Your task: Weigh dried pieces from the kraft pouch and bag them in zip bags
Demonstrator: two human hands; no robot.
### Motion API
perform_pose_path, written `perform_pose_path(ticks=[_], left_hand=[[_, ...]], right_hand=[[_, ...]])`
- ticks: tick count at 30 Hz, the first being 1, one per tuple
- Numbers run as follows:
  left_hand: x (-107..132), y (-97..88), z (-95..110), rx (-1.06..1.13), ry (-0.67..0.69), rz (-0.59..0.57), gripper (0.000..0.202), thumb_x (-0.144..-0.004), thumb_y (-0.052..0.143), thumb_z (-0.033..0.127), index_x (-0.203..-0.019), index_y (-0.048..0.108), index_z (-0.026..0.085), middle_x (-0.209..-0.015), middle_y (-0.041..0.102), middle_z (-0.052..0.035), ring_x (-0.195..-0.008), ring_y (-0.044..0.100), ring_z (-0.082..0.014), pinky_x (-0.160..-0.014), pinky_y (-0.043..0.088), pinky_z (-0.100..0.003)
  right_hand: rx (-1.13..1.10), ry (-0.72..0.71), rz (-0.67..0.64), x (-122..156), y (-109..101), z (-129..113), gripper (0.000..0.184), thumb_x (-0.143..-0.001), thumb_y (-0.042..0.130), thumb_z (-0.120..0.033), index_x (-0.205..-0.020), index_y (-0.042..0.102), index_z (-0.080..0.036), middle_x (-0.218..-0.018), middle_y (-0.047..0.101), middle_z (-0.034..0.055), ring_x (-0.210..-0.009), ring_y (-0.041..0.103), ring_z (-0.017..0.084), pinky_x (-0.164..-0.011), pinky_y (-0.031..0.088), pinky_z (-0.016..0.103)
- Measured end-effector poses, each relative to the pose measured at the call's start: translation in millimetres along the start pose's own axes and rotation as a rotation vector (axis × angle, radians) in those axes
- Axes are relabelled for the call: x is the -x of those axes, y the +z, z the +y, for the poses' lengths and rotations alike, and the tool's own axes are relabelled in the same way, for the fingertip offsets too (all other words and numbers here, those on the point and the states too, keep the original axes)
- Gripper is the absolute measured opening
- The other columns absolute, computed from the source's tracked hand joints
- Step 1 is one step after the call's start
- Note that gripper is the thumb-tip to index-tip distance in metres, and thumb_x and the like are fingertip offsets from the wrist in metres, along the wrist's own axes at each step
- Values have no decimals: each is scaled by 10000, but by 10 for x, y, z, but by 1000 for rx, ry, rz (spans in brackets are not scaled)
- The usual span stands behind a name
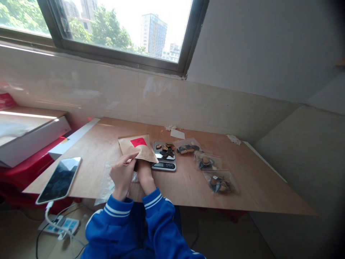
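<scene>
The left hand (121,174) pinched a brown paper bag (143,150) left of the frame's centre. This bag hid the fingers of the right hand (145,173), whose grip could not be told. Just beside, a scale (164,165) carried dark pieces (167,152).

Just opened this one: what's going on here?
A person in blue sleeves is handling a brown paper packet at a wooden table. The left hand pinches its near edge; the right hand is at its opening or beneath it, fingers hidden. Just right of the packet, a scale bears dried-looking pieces, with clear bags of similar-looking pieces farther right.
</scene>
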State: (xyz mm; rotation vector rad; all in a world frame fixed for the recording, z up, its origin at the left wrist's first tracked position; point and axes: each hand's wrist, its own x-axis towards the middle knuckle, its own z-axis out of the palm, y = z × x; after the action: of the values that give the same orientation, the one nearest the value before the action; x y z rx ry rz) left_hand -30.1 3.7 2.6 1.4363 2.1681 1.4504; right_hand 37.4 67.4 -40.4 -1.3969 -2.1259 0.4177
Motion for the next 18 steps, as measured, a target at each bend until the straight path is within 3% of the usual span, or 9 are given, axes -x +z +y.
perform_pose_path(ticks=[2, 5, 10, 14, 16, 18], left_hand=[[1, -11, 11, -26, 3, 9, 193, -785, 649, 313, -939, 759, 353, -815, 740, 32, -716, 650, -164, -614, 401, -248], [-12, -28, 18, -47, -1, 15, 205, -793, 640, 299, -953, 754, 360, -858, 737, 33, -750, 652, -166, -623, 393, -251], [-72, -46, -18, -13, 9, 11, 220, -797, 618, 269, -953, 748, 356, -898, 722, 42, -780, 645, -153, -663, 401, -255], [-128, -53, -60, 25, 73, 50, 231, -806, 586, 269, -960, 748, 326, -868, 705, 18, -798, 627, -164, -713, 416, -269], [-151, -57, -70, 46, 80, 66, 233, -801, 583, 269, -957, 750, 315, -865, 703, 11, -805, 622, -169, -727, 423, -275], [-168, -67, -72, 62, 86, 79, 234, -797, 581, 268, -953, 751, 311, -868, 703, 9, -808, 620, -171, -739, 429, -278]], right_hand=[[-57, 46, 44, 97, -94, -58, 414, -952, 389, -99, -1359, 462, -76, -1400, 498, 184, -1325, 443, 281, -1124, 310, 435], [-200, 132, 30, 325, -265, -160, 382, -921, 437, -102, -1274, 578, -145, -1197, 665, 140, -1112, 632, 263, -945, 494, 351], [-532, 111, 6, 742, -715, -174, 332, -937, 388, -143, -1083, 681, -196, -1017, 732, 90, -975, 692, 212, -834, 540, 307], [-803, 160, -32, 889, -1114, 98, 213, -922, 478, -329, -1001, 634, -209, -936, 734, 56, -862, 706, 191, -778, 550, 321], [-845, 259, 78, 858, -1184, 298, 238, -883, 535, -421, -955, 589, -201, -838, 729, 58, -801, 706, 202, -761, 541, 339], [-768, 316, 264, 762, -1127, 491, 263, -858, 557, -457, -895, 574, -197, -818, 716, 71, -803, 693, 217, -761, 525, 354]])
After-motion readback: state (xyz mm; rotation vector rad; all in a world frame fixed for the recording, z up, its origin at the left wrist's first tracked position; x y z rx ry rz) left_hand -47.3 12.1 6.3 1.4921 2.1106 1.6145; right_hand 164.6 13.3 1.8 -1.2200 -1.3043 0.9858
